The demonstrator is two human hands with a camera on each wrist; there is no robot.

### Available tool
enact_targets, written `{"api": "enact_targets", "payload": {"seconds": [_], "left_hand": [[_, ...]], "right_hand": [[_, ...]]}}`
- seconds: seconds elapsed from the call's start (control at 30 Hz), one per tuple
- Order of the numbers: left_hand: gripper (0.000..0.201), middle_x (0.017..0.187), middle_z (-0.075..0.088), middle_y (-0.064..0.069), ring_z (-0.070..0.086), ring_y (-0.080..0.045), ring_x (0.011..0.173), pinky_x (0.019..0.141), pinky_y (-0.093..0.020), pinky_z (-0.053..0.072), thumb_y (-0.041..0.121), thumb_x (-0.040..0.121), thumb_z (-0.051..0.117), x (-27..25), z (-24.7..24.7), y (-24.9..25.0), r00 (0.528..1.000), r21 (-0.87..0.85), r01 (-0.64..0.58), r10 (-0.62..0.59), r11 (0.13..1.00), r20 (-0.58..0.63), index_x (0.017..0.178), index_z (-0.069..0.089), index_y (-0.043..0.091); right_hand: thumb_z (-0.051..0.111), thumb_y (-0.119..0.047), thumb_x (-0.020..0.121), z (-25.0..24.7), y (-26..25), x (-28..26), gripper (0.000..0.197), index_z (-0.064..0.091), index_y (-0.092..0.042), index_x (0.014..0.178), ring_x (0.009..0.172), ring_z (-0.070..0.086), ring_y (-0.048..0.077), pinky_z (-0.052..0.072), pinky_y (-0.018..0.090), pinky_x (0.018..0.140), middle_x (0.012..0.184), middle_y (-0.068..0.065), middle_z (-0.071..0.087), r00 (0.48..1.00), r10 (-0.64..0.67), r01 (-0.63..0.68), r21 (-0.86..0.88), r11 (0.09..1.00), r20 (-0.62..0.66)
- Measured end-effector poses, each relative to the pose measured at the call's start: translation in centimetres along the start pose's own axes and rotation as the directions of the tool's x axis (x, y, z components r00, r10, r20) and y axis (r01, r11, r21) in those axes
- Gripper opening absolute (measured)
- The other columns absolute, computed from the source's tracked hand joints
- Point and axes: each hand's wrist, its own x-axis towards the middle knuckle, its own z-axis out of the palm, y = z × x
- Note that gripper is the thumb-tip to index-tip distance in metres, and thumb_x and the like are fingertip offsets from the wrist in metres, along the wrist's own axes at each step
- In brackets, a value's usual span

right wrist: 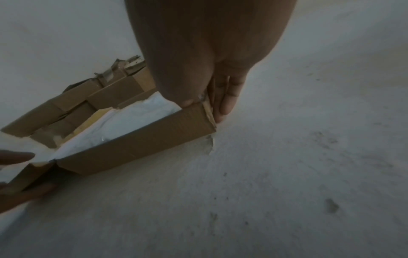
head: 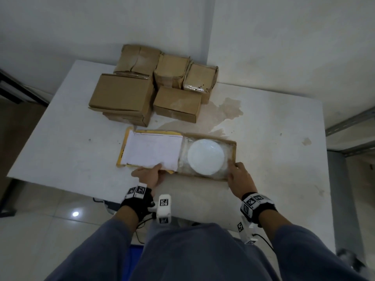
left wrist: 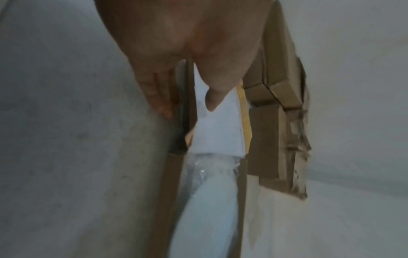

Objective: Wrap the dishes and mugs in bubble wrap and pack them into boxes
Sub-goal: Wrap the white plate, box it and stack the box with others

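Observation:
A white plate wrapped in bubble wrap lies flat inside an open, shallow cardboard box near the table's front edge. The box's lid, white-lined, lies folded open to the left. My left hand pinches the lid's near edge, thumb on the white lining and fingers below. My right hand grips the box's near right corner, thumb at the rim and fingers flat along the outer side wall.
Several closed cardboard boxes are stacked at the back of the white table, just behind the open box. A brownish stain marks the tabletop to their right. The table's near edge runs just under my hands.

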Motion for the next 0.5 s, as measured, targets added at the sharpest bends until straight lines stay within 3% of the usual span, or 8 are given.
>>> {"api": "enact_targets", "payload": {"seconds": [0.07, 0.13, 0.2, 0.3, 0.4, 0.47, 0.5], "left_hand": [[0.077, 0.120, 0.061, -0.011, 0.063, -0.025, 0.090, 0.069, -0.031, 0.053, 0.025, 0.061, 0.083, 1.2, 0.1, -0.6, 0.997, -0.072, -0.022, 0.017, 0.997, -0.076, 0.127, 0.049, 0.006], [0.085, 0.123, 0.059, -0.016, 0.061, -0.025, 0.084, 0.071, -0.031, 0.052, 0.015, 0.053, 0.075, 0.4, -0.1, -0.7, 0.987, -0.152, -0.055, 0.030, 0.987, -0.161, 0.132, 0.046, 0.001], [0.068, 0.118, 0.059, -0.021, 0.058, -0.020, 0.074, 0.069, -0.031, 0.051, 0.002, 0.061, 0.069, -0.9, -0.6, -0.8, 0.959, -0.224, -0.166, 0.104, 0.960, -0.265, 0.125, 0.045, -0.005], [0.056, 0.107, 0.053, -0.011, 0.049, -0.015, 0.072, 0.074, -0.033, 0.049, -0.008, 0.077, 0.066, -3.8, -1.2, -0.3, 0.908, -0.251, -0.314, 0.212, 0.916, -0.362, 0.114, 0.032, 0.017], [0.049, 0.100, 0.060, -0.010, 0.059, -0.019, 0.077, 0.076, -0.037, 0.056, -0.007, 0.081, 0.069, -6.0, -2.1, 0.1, 0.896, -0.327, -0.400, 0.289, 0.856, -0.338, 0.111, 0.039, 0.019], [0.037, 0.091, 0.062, -0.005, 0.063, -0.020, 0.074, 0.073, -0.038, 0.058, 0.003, 0.079, 0.073, -6.8, -2.4, -0.3, 0.884, -0.205, -0.434, 0.371, 0.877, -0.284, 0.100, 0.048, 0.021], [0.032, 0.085, 0.062, -0.003, 0.066, -0.022, 0.074, 0.076, -0.043, 0.059, 0.013, 0.076, 0.075, -7.2, -2.4, -0.7, 0.883, -0.121, -0.439, 0.403, 0.890, -0.240, 0.090, 0.050, 0.026]], "right_hand": [[0.049, -0.008, 0.096, 0.4, -0.5, -0.1, 0.057, 0.034, -0.012, 0.151, 0.094, 0.061, 0.040, 0.051, 0.041, 0.078, 0.125, 0.018, 0.046, 1.000, -0.007, 0.008, -0.053, 0.999, 0.024], [0.049, -0.008, 0.095, 1.1, -1.3, -0.5, 0.057, 0.034, -0.011, 0.151, 0.095, 0.060, 0.038, 0.052, 0.040, 0.078, 0.126, 0.018, 0.045, 0.999, -0.023, 0.027, -0.072, 0.997, 0.049], [0.049, -0.014, 0.097, 1.6, -2.3, -1.3, 0.055, 0.035, -0.013, 0.150, 0.097, 0.059, 0.036, 0.053, 0.040, 0.079, 0.125, 0.016, 0.044, 0.996, -0.053, 0.060, -0.084, 0.995, 0.076], [0.049, -0.037, 0.097, 1.4, -3.6, -2.2, 0.049, 0.044, -0.019, 0.143, 0.103, 0.061, 0.030, 0.052, 0.038, 0.081, 0.121, 0.011, 0.054, 0.981, -0.119, 0.146, -0.183, 0.972, 0.153], [0.049, -0.049, 0.093, -0.3, -5.0, -1.3, 0.039, 0.063, -0.024, 0.119, 0.097, 0.065, 0.027, 0.051, 0.034, 0.080, 0.108, 0.006, 0.067, 0.976, -0.114, 0.168, -0.315, 0.934, 0.184], [0.052, -0.048, 0.090, -1.4, -5.9, -0.1, 0.035, 0.067, -0.023, 0.110, 0.093, 0.065, 0.028, 0.050, 0.033, 0.078, 0.103, 0.006, 0.069, 0.987, -0.094, 0.131, -0.298, 0.945, 0.133], [0.054, -0.046, 0.090, -1.9, -6.3, 0.6, 0.033, 0.068, -0.023, 0.110, 0.093, 0.065, 0.028, 0.050, 0.033, 0.079, 0.102, 0.006, 0.069, 0.990, -0.086, 0.107, -0.209, 0.972, 0.110]]}}
